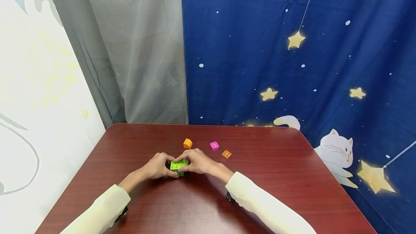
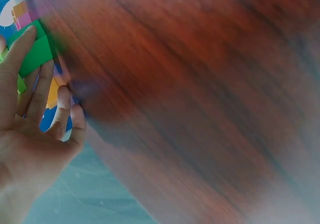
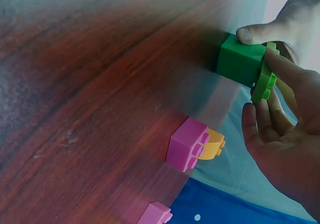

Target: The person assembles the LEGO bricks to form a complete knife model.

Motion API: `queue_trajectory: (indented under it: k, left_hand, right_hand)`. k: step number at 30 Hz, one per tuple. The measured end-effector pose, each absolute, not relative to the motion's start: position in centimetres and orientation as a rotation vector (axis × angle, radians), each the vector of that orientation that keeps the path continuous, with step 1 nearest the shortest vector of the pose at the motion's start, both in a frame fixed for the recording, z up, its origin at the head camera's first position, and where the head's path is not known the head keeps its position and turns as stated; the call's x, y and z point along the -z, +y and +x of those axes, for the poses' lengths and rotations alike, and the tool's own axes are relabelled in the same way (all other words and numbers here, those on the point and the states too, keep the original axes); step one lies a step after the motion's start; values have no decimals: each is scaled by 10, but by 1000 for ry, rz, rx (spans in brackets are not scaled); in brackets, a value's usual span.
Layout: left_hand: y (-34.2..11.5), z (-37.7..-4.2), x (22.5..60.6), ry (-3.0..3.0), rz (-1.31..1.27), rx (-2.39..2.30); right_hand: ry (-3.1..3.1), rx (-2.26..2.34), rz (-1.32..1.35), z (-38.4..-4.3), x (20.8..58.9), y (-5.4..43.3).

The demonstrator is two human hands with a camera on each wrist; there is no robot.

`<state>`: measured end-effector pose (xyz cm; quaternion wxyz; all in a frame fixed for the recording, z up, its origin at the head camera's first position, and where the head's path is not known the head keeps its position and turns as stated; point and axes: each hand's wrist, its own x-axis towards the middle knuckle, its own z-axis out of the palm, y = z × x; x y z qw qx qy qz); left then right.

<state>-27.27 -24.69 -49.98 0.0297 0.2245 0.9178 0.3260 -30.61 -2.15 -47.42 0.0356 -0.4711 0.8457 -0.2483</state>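
Observation:
A bright lime-green studded plate sits on top of a darker green block on the table's middle. My left hand grips the darker block from the left, thumb on its near side. From the right, my right hand pinches the lime plate between thumb and fingers. In the right wrist view the plate overhangs the block on the right hand's side. The left wrist view shows the green block between thumb and fingers, its far side hidden by the hand.
Beyond the hands on the dark red wooden table lie a yellow-orange block with a curved side, a pink block and an orange block. Curtains hang behind the table's far edge.

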Motion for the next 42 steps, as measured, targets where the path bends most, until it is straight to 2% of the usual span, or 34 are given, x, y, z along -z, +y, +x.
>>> queue_trajectory:
  k: [24,42]
  left_hand:
    - [-250,-261,508,2832,673,-993]
    - [-247,-262,487,2768,827,-986]
  right_hand:
    - [2707,698,-1426,-290,489,-22]
    - [2681,901,-1373,-296,486,-17]
